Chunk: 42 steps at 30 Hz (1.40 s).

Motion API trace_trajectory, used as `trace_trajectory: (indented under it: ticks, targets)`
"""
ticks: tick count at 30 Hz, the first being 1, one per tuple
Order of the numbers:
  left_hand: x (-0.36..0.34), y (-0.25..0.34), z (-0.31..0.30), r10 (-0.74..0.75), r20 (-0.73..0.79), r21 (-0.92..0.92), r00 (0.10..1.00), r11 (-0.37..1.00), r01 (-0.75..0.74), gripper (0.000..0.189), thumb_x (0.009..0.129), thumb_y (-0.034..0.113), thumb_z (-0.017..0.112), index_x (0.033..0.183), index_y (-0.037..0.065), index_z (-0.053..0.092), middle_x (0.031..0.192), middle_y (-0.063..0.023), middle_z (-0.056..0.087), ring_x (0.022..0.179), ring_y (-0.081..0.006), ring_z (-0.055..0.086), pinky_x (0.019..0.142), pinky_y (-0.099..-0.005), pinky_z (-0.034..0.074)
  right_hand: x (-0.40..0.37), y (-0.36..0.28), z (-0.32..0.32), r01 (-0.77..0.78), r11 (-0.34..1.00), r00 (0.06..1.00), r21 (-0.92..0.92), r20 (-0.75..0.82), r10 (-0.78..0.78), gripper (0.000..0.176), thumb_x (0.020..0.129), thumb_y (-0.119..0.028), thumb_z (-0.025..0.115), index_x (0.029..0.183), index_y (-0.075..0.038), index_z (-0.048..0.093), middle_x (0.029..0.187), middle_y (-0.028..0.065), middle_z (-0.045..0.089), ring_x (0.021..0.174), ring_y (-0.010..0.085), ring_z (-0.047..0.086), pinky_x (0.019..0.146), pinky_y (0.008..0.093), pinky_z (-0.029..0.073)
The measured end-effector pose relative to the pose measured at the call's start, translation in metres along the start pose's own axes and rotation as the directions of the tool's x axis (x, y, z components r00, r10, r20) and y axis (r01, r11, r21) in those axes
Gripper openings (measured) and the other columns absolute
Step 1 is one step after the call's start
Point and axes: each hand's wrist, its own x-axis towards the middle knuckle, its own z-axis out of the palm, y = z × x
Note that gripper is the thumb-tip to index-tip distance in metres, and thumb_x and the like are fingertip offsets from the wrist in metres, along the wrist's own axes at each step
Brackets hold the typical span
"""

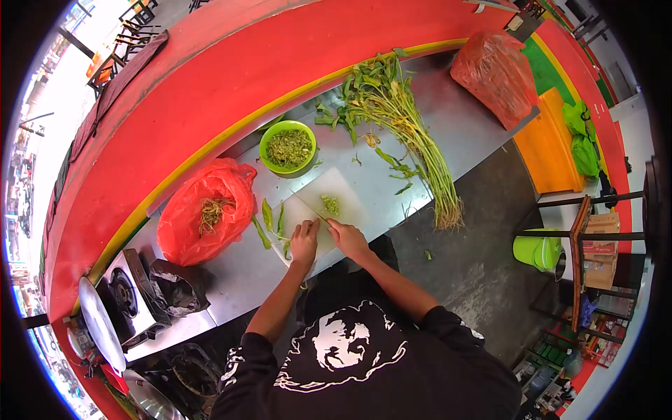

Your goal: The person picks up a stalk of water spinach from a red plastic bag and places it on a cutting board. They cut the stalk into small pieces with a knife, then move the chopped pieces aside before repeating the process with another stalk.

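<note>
A white cutting board [341, 183] lies on the metal counter in front of me. My right hand [348, 238] is closed around a knife, whose thin blade [308, 207] points up and left over the board. Close beside it, my left hand [304, 241] is closed on green stems, mostly hidden by the fingers. Long green leaves [281, 222] lie to its left, at the board's edge. A small pile of chopped greens [330, 204] sits on the board just beyond the blade. Past the board stands a green bowl [311, 163] filled with chopped greens.
A large bundle of long-stemmed leafy greens [409, 126] lies to the right, its roots over the counter edge. An open red plastic bag [178, 224] with plant scraps is at left, near a gas stove [123, 292]. Another red bag [493, 77] sits at the far right.
</note>
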Motion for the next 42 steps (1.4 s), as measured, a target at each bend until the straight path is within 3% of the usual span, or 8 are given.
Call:
trace_trajectory:
  ticks: [6, 12, 26, 29, 32, 34, 39, 42]
  targets:
    - [0.006, -0.001, -0.027, -0.129, 0.005, -0.241, 0.992, 0.962, 0.127, 0.019, 0.094, 0.004, 0.063, 0.111, 0.003, 0.073, 0.099, -0.0116, 0.069, 0.071, -0.0296, 0.069, 0.064, -0.0384, 0.058, -0.013, 0.013, -0.002, 0.027, 0.994, 1.000, 0.107, -0.016, -0.026, 0.034, 0.102, -0.030, 0.056, 0.132, -0.017, 0.064, 0.092, 0.0225, 0.072, 0.084, 0.0440, 0.070, 0.075, 0.0540, 0.056]
    - [-0.008, -0.011, -0.085, -0.663, 0.237, -0.756, 0.710, 0.333, 0.564, 0.019, 0.099, 0.009, 0.067, 0.113, -0.003, 0.071, 0.093, -0.0104, 0.072, 0.065, -0.0138, 0.067, 0.057, -0.0273, 0.055, -0.004, 0.018, -0.018, 0.045, 0.996, 0.997, 0.083, 0.058, -0.050, 0.036, 0.102, -0.033, 0.053, 0.133, -0.018, 0.063, 0.096, 0.0264, 0.071, 0.087, 0.0476, 0.069, 0.078, 0.0575, 0.055]
    - [-0.022, -0.049, -0.315, -0.675, -0.433, -0.737, 0.597, 0.646, 0.197, 0.019, 0.098, 0.012, 0.070, 0.115, 0.004, 0.071, 0.087, -0.0018, 0.068, 0.073, -0.0073, 0.062, 0.061, -0.0232, 0.052, -0.003, 0.033, -0.007, 0.142, 0.979, 0.990, 0.143, -0.008, -0.143, 0.035, 0.101, -0.029, 0.056, 0.130, -0.012, 0.064, 0.090, 0.0247, 0.071, 0.084, 0.0454, 0.069, 0.073, 0.0552, 0.055]
    - [-0.003, -0.038, -0.277, -0.653, -0.248, -0.592, 0.716, 0.687, 0.421, 0.016, 0.096, 0.002, 0.069, 0.111, 0.003, 0.072, 0.096, -0.0047, 0.070, 0.079, -0.0125, 0.066, 0.067, -0.0245, 0.055, -0.003, 0.033, -0.009, 0.149, 0.975, 0.989, 0.166, -0.009, -0.150, 0.034, 0.101, -0.026, 0.057, 0.129, -0.008, 0.063, 0.089, 0.0253, 0.071, 0.084, 0.0447, 0.069, 0.072, 0.0542, 0.054]
    - [-0.009, -0.049, -0.158, -0.387, -0.177, -0.659, 0.905, 0.730, 0.183, 0.021, 0.088, -0.006, 0.072, 0.106, 0.006, 0.074, 0.104, -0.0099, 0.070, 0.081, -0.0145, 0.068, 0.066, -0.0279, 0.059, -0.011, 0.027, -0.008, 0.146, 0.972, 0.989, 0.182, -0.024, -0.144, 0.034, 0.101, -0.025, 0.056, 0.130, -0.007, 0.062, 0.087, 0.0248, 0.071, 0.082, 0.0445, 0.069, 0.071, 0.0537, 0.054]
    - [-0.004, -0.011, -0.110, -0.457, 0.062, -0.686, 0.888, 0.627, 0.370, 0.012, 0.089, -0.002, 0.073, 0.100, 0.002, 0.075, 0.099, -0.0105, 0.070, 0.080, -0.0183, 0.069, 0.065, -0.0312, 0.058, -0.011, 0.035, 0.002, 0.125, 0.964, 0.992, 0.234, -0.018, -0.124, 0.035, 0.102, -0.023, 0.055, 0.131, -0.005, 0.060, 0.082, 0.0236, 0.070, 0.077, 0.0440, 0.069, 0.069, 0.0514, 0.054]
    - [-0.005, 0.008, -0.036, -0.332, 0.070, -0.508, 0.941, 0.800, 0.320, 0.014, 0.087, 0.000, 0.073, 0.101, 0.003, 0.077, 0.097, -0.0132, 0.068, 0.078, -0.0267, 0.068, 0.068, -0.0359, 0.054, -0.032, 0.014, -0.002, 0.097, 0.940, 0.995, 0.327, -0.024, -0.095, 0.034, 0.102, -0.018, 0.054, 0.132, -0.003, 0.060, 0.081, 0.0229, 0.069, 0.074, 0.0410, 0.069, 0.068, 0.0473, 0.054]
    - [0.000, 0.004, -0.018, -0.281, 0.054, -0.519, 0.958, 0.812, 0.267, 0.014, 0.087, 0.000, 0.071, 0.101, 0.002, 0.076, 0.097, -0.0141, 0.066, 0.083, -0.0314, 0.067, 0.073, -0.0389, 0.054, -0.048, 0.006, -0.002, 0.037, 0.949, 0.998, 0.312, 0.043, -0.053, 0.040, 0.106, -0.019, 0.051, 0.144, -0.007, 0.055, 0.075, 0.0115, 0.066, 0.056, 0.0211, 0.065, 0.059, 0.0367, 0.054]
